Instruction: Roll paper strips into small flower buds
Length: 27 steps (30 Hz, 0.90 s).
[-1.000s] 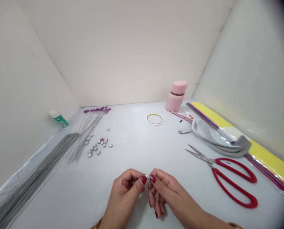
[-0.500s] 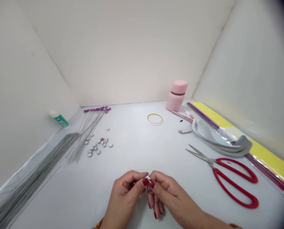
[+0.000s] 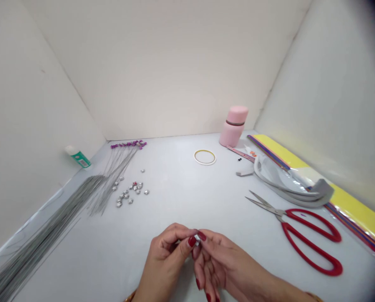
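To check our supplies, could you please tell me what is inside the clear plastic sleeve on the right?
A yellow sheet and blue-and-red strips show through it. Curled grey strips lie over its middle, so what is beneath them cannot be seen.

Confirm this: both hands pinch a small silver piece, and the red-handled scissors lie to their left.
Wrong side: the red-handled scissors lie to the right of the hands, not the left, as the head view shows. The rest stands: the left hand and right hand pinch a small silver piece.
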{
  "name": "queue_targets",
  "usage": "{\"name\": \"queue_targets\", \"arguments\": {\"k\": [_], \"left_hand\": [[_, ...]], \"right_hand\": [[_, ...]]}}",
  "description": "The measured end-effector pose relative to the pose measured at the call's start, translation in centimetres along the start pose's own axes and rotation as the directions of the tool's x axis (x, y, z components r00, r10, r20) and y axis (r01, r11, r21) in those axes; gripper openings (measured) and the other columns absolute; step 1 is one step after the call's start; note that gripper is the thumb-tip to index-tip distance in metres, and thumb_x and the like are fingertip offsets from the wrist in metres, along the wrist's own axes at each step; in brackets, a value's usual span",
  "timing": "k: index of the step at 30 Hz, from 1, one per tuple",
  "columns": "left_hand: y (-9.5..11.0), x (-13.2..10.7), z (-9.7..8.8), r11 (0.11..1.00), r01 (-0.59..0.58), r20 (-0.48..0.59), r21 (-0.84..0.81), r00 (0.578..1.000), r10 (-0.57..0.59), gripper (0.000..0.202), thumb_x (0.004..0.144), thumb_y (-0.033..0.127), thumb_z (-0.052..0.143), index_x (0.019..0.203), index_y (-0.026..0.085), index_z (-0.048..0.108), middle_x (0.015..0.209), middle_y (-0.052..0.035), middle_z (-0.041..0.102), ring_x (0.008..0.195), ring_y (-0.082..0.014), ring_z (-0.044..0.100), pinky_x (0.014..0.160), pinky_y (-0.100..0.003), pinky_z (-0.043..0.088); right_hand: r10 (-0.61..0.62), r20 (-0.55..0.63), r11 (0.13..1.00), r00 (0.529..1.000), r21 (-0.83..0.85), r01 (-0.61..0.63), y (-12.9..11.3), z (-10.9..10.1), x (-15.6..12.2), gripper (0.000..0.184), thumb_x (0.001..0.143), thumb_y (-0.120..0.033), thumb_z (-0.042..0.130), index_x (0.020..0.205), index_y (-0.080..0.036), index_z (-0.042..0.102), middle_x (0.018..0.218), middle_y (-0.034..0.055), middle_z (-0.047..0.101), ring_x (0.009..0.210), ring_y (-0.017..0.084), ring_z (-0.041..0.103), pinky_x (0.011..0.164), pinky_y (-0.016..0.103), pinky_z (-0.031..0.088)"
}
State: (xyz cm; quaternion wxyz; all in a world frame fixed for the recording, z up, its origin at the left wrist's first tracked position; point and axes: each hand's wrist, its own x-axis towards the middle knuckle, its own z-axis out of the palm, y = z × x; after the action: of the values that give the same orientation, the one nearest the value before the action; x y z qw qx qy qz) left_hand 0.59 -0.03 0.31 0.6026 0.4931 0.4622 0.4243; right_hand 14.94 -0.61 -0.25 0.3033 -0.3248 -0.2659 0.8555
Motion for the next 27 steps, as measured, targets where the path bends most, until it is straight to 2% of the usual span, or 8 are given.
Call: {"name": "queue_targets", "arguments": {"k": [4,7,12,16,19,23,25,27], "left_hand": [[-0.02,-0.04,0.05,0.999,0.032,0.017,0.010,0.999,-0.033,0.014,0.076,0.025,0.059,0.072,0.015,0.068,0.071,-0.0031,0.060,0.068,-0.0144,0.057,0.066,-0.024,0.044],[-0.19,0.11,0.01,0.999,0.045,0.021,0.000,0.999,-0.045,0.015,0.076,0.027,0.059,0.074,0.014,0.067,0.069,-0.0026,0.059,0.066,-0.0140,0.056,0.066,-0.024,0.044],[-0.23,0.13,-0.20,0.996,0.091,0.030,0.016,0.995,-0.091,0.028,0.085,0.038,0.043,0.092,0.015,0.059,0.068,-0.0021,0.058,0.064,-0.0137,0.055,0.063,-0.025,0.044],[-0.02,-0.31,-0.48,0.940,-0.100,0.095,0.326,0.993,0.073,0.026,0.087,0.036,0.039,0.085,0.016,0.054,0.070,-0.0036,0.057,0.064,-0.0153,0.053,0.060,-0.026,0.042],[-0.06,-0.46,-0.73,0.747,-0.326,0.226,0.579,0.945,0.237,0.019,0.087,0.025,0.038,0.079,0.016,0.053,0.072,-0.0047,0.056,0.067,-0.0161,0.052,0.063,-0.027,0.041],[-0.29,-0.42,-0.86,0.554,-0.479,0.325,0.681,0.876,0.358,0.022,0.086,0.016,0.033,0.072,0.017,0.049,0.065,-0.0030,0.052,0.062,-0.0153,0.048,0.059,-0.026,0.037],[-0.19,-0.50,-0.76,0.566,-0.470,0.321,0.677,0.881,0.347,0.025,0.087,0.016,0.031,0.067,0.018,0.046,0.062,-0.0019,0.050,0.059,-0.0148,0.046,0.057,-0.025,0.036],[0.09,-0.63,-0.60,0.674,-0.386,0.277,0.630,0.922,0.270,0.027,0.088,0.020,0.030,0.064,0.019,0.043,0.060,-0.0008,0.049,0.057,-0.0141,0.046,0.056,-0.024,0.036]], "right_hand": [[-0.015,-0.049,1.000,0.999,0.013,0.016,0.28,-0.04,0.06,0.034,0.084,-0.049,0.039,0.077,-0.016,0.044,0.049,-0.0004,0.058,0.032,0.005,0.050,0.032,0.010,0.033],[-0.072,-0.048,0.994,0.996,-0.081,0.068,0.42,-0.23,0.12,0.036,0.083,-0.051,0.042,0.074,-0.016,0.044,0.054,0.0009,0.060,0.035,0.005,0.053,0.034,0.011,0.034],[-0.091,-0.089,0.982,0.992,-0.171,0.075,0.25,-0.22,0.03,0.036,0.083,-0.051,0.042,0.072,-0.016,0.043,0.052,-0.0002,0.058,0.035,0.005,0.052,0.035,0.011,0.033],[-0.043,-0.058,0.991,0.997,-0.129,0.036,0.19,-0.12,-0.11,0.035,0.083,-0.050,0.040,0.074,-0.017,0.042,0.050,-0.0008,0.058,0.032,0.005,0.049,0.033,0.012,0.032],[-0.030,-0.049,0.996,0.998,-0.082,0.026,0.26,-0.18,-0.24,0.033,0.084,-0.049,0.039,0.073,-0.017,0.042,0.047,-0.0007,0.058,0.030,0.005,0.048,0.032,0.012,0.031],[-0.030,-0.047,0.995,0.998,-0.101,0.025,0.28,-0.15,-0.29,0.033,0.084,-0.048,0.039,0.071,-0.017,0.041,0.046,-0.0010,0.057,0.030,0.005,0.048,0.031,0.011,0.028],[-0.048,-0.055,0.988,0.997,-0.152,0.039,0.25,-0.07,-0.26,0.033,0.085,-0.048,0.038,0.071,-0.017,0.041,0.047,-0.0013,0.056,0.031,0.005,0.048,0.032,0.011,0.028],[-0.070,-0.056,0.971,0.996,-0.233,0.055,0.19,-0.01,-0.28,0.035,0.086,-0.048,0.034,0.071,-0.017,0.040,0.049,-0.0016,0.055,0.033,0.005,0.047,0.033,0.013,0.027]]}}
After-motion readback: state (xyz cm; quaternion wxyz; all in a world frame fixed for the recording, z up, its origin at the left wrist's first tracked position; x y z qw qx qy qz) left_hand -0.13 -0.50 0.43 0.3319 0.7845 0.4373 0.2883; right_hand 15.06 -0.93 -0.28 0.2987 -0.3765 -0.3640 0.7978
